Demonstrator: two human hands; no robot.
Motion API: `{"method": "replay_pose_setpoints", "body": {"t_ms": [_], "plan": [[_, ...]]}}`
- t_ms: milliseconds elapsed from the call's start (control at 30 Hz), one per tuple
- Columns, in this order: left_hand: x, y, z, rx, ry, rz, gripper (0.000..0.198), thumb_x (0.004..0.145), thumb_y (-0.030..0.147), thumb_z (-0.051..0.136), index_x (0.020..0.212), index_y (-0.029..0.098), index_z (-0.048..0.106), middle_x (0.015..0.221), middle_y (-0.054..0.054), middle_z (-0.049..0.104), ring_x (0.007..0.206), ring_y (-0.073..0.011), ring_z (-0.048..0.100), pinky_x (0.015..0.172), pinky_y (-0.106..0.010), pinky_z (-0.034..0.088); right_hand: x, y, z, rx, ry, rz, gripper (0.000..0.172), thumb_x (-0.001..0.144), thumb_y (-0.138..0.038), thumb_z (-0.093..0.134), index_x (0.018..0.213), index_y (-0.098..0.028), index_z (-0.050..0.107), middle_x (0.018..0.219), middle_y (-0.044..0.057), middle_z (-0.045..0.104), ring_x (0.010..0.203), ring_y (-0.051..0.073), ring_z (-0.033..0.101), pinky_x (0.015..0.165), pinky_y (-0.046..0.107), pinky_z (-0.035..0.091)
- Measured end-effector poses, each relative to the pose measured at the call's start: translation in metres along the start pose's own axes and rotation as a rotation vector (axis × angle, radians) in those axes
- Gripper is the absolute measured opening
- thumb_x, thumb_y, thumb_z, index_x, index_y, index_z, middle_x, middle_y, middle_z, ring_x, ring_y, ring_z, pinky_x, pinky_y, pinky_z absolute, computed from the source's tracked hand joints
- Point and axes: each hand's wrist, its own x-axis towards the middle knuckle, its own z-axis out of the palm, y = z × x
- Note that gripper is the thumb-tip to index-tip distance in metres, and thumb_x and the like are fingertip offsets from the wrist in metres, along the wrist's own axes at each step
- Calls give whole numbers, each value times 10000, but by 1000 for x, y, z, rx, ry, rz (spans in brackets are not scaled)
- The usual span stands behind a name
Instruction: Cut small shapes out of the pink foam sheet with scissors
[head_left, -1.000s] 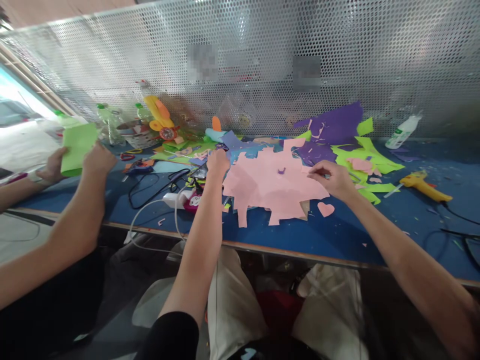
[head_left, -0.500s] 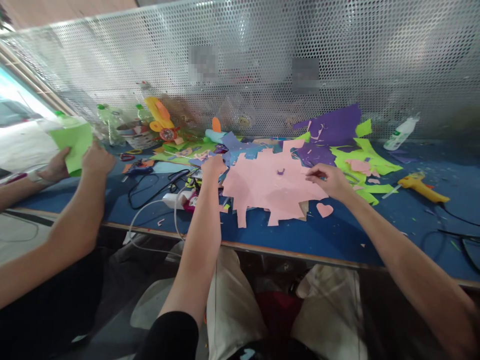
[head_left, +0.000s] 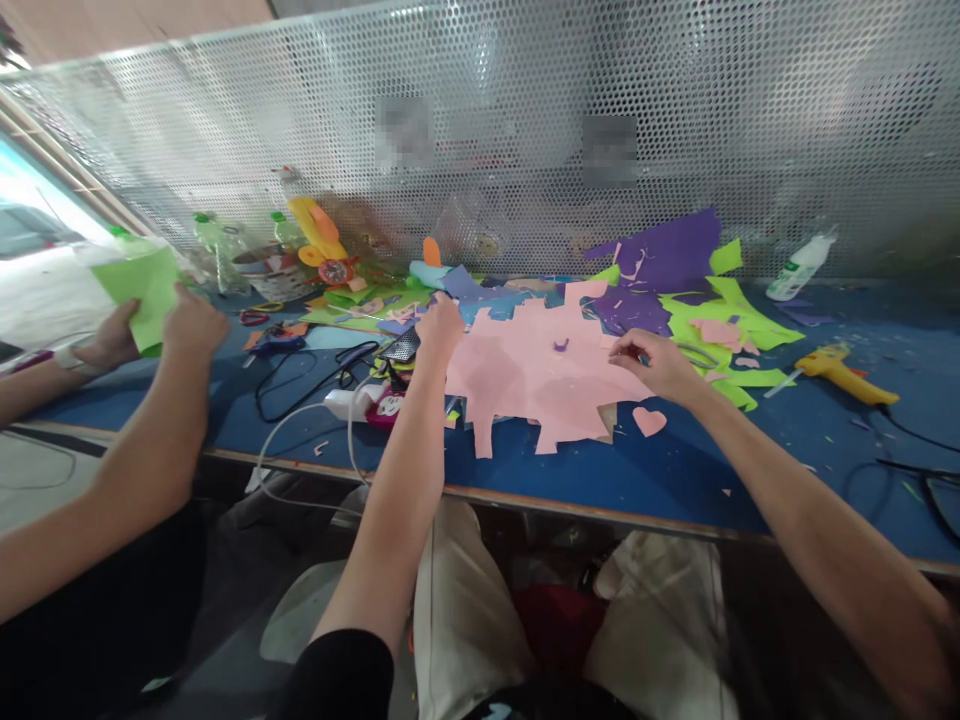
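Observation:
A large pink sheet of paper [head_left: 525, 350] with a jagged cut edge lies in front of me, a small curved purple scrap [head_left: 560, 345] on it. My left hand [head_left: 441, 328] is closed at the sheet's left edge, beside a dark phone-like object [head_left: 401, 346]; its fingertips are mostly hidden, so I cannot see what they hold. Over the sheet's right side, my right hand [head_left: 660, 362] has thumb and fingers drawn together near a small pink strip [head_left: 609, 342]; whether it grips anything is unclear. A pink paper heart [head_left: 649, 422] lies just below that hand.
Right are lime-green paper scraps [head_left: 697, 325], a yellow glue gun [head_left: 844, 378] and a white bottle [head_left: 802, 268]. Purple paper [head_left: 667, 250] leans on the perforated metal panel [head_left: 510, 130]. Left are a magenta power strip [head_left: 386, 408], cables and a co-worker's hands [head_left: 191, 322] holding green paper [head_left: 154, 285].
My left hand has shifted slightly right and away from me, uncovering more of the dark phone-like object and power strip. My right hand has barely moved. The co-worker's green paper has shifted slightly left.

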Motion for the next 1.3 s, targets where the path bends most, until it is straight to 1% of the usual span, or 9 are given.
{"method": "replay_pose_setpoints", "body": {"t_ms": [100,233,333,433,633,800,967,1100,1300], "plan": [[-13,25,0,-157,273,202,422,1064,347,296,1426,249,488,1334,-146,654,1193,-319,642,958,-420,483,0,-1,-1,-13,-40,-2,131,881,-351,631,821,-242,673,819,43,712,622,165,522,614,295,409],[-34,64,11,-380,368,677,417,1081,323,300,1422,207,510,1366,-142,639,1243,-268,614,1009,-375,479,-1,-1,-1,-8,-42,25,170,881,-383,625,810,-240,683,820,43,712,625,172,554,628,307,431],[-57,90,22,-388,275,891,422,1089,338,290,1349,155,567,1252,-154,688,1148,-255,662,947,-358,510,-3,0,2,77,23,76,258,900,-445,580,1035,-240,659,830,33,661,679,190,590,623,302,446],[-84,109,31,-289,179,999,426,1077,460,348,1379,259,571,1231,-98,708,1043,-248,705,869,-359,534,-6,-3,6,188,23,55,461,916,-526,508,1267,-231,559,868,28,597,706,190,564,587,282,431],[-109,128,44,-237,-58,1173,451,1092,394,283,1390,131,496,1284,-168,684,1093,-266,698,891,-377,537,-7,-20,16,250,38,122,443,965,-543,414,1136,-215,657,694,-10,573,551,150,463,561,284,401],[-93,120,45,-278,-124,1167,413,1086,413,336,1219,135,611,1123,-131,736,1011,-246,702,870,-356,507,-4,-19,18,353,144,221,373,983,-491,424,996,-234,694,565,-70,414,446,114,336,463,258,328],[-77,104,43,-196,-69,1022,420,1069,471,382,1194,206,681,1070,-87,760,968,-246,709,776,-323,478,0,-3,10,50,359,119,359,916,-452,599,1211,-249,593,954,50,663,764,213,631,699,339,526],[-77,106,52,-21,-46,953,448,1052,524,390,1198,242,706,1043,-91,770,945,-275,722,757,-338,477,1,3,12,-457,68,-174,221,954,-361,567,1098,-233,675,1122,119,731,1106,334,606,1009,472,412],[-83,111,54,59,-44,1023,441,1059,496,385,1252,233,681,1116,-117,753,1022,-274,709,828,-352,485,-2,-1,33,-663,-202,-255,265,1004,-226,459,1171,-136,643,1094,167,752,1013,298,691,883,361,485]]}}
